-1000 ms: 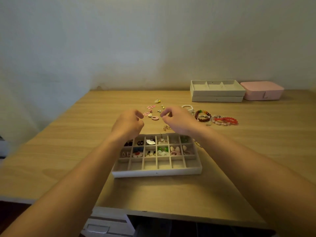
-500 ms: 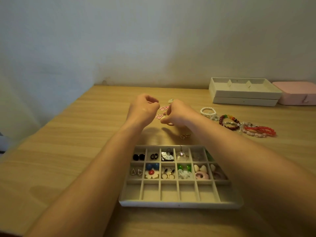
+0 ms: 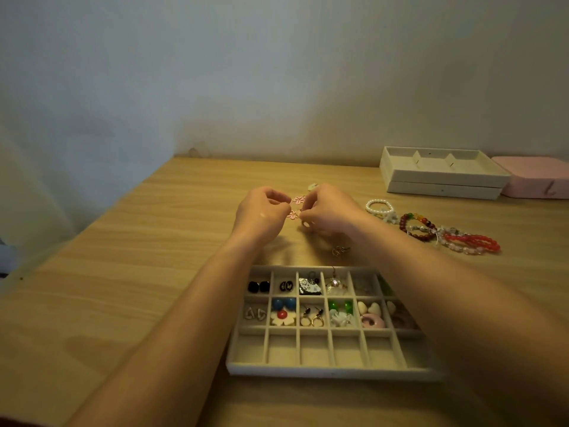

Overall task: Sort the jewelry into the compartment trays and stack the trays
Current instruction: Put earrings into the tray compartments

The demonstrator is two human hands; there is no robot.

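Observation:
On the wooden table, two pink flower earrings [image 3: 297, 199] lie between my hands, beyond the tray. My left hand [image 3: 261, 212] has its fingers curled, and its fingertips pinch the nearer flower. My right hand [image 3: 330, 208] pinches at the same pair from the right side. Part of a small pink ring [image 3: 306, 224] shows under it. The beige grid tray [image 3: 332, 373] sits below my forearms. Its two far rows hold earrings and its near row is empty. My right forearm hides the tray's right end.
Gold earrings [image 3: 340, 250] lie just beyond the tray. A pearl bracelet [image 3: 378, 206], a multicoloured bead bracelet [image 3: 416, 225] and a red bead bracelet [image 3: 475, 243] lie to the right. Two stacked beige trays [image 3: 443, 188] and a pink box [image 3: 535, 177] stand at the back right. A small white piece [image 3: 312, 186] lies behind my hands.
My head has moved closer, so the tray looks larger. Both hands have moved away from above the tray and closed together on the pink flower earrings.

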